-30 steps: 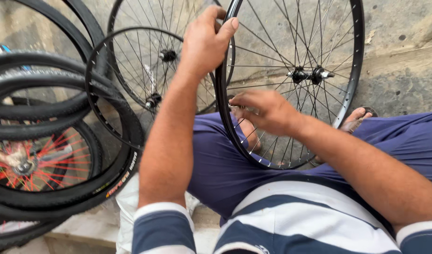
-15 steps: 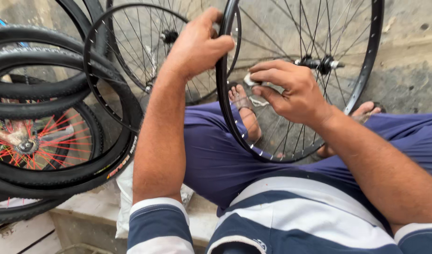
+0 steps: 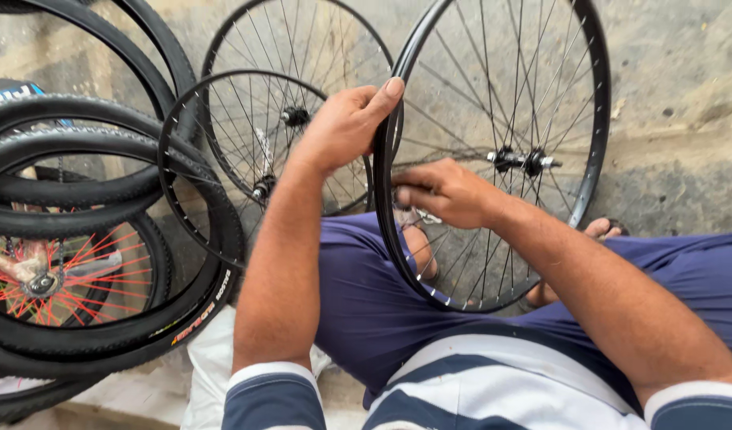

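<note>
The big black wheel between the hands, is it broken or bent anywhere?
Nothing stands out. The big black wheel looks round, its spokes straight and evenly spread. The left hand grips its rim; the right hand pinches something small at the spokes, too hidden to identify.

The left hand (image 3: 346,127) grips the rim of the black spoked wheel (image 3: 597,151), which stands upright between the person's knees. The right hand (image 3: 442,191) pinches a spoke near the rim. Loose rims (image 3: 223,87) and tyres (image 3: 79,191) are stacked at left.
</note>
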The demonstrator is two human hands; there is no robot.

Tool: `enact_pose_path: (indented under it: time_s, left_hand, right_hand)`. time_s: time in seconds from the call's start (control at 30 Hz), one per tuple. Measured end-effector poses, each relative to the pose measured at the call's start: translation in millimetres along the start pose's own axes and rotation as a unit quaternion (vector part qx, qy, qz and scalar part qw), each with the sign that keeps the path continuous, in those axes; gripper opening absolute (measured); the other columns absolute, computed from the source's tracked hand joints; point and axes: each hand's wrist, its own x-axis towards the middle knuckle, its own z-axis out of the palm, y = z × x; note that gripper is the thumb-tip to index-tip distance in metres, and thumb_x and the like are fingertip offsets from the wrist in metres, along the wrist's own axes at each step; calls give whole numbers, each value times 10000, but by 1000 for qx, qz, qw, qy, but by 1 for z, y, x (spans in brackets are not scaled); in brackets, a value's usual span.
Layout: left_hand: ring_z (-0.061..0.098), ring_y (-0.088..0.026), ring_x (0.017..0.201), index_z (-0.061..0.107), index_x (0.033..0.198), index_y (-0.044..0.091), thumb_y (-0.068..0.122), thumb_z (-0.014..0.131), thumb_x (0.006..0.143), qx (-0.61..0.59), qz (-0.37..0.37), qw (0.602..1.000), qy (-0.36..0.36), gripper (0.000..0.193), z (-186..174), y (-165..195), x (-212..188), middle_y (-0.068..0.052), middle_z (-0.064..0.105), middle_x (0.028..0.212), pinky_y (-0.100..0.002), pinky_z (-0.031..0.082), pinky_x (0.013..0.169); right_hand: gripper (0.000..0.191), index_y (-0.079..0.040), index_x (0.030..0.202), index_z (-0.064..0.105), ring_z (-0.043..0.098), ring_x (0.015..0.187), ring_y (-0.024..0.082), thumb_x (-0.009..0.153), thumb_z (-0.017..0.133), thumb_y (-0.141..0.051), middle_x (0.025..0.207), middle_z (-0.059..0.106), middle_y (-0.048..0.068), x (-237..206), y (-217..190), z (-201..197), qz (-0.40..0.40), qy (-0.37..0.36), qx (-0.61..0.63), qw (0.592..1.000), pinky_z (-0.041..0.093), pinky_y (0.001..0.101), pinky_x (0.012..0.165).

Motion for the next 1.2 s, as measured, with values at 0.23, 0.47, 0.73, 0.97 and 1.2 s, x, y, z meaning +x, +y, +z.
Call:
enact_pose_path:
  time_s: [0.23,0.47,0.73,0.97,1.2]
  left_hand:
    - [605,-243,688,641,851,4,689,479,965,156,70,983,73,713,11,-4,17,-132,637,726,-415,479,640]
    - [650,-431,937,599,1115,31,586,502,1008,189,140,964,124,573,22,-4,22,-231,701,934,-520,490,794]
    - [662,-434,995,583,1131,42,562,489,994,199,86,971,98,546,21,-3,18,-231,717,978,-539,489,836]
    - [672,-421,941,582,1062,41,559,497,1006,209,87,969,95,528,22,-5,17,-204,709,915,-543,484,793]
    - [677,-408,920,580,1056,38,562,493,1013,215,86,968,97,533,24,-4,15,-195,708,902,-534,487,781]
  right_hand:
    - [423,25,1184,689,721,871,338,824,791,-172,939,729,170,-4,-5,2,-89,66,-106,988,558,417,758]
    - [174,-26,871,630,683,769,299,766,768,-49,988,728,146,-12,-9,29,-246,213,-342,881,540,422,721]
    - [225,-39,948,666,705,807,314,798,801,-138,903,706,109,-19,-11,19,-97,163,-163,968,550,413,708]
    - [318,-12,1149,696,714,987,348,897,746,-199,1109,739,161,-29,-5,4,-150,113,-169,968,551,437,833]
    - [191,-72,1101,747,783,915,243,968,689,-197,1107,774,116,-26,-3,-2,-94,89,-22,991,617,350,783]
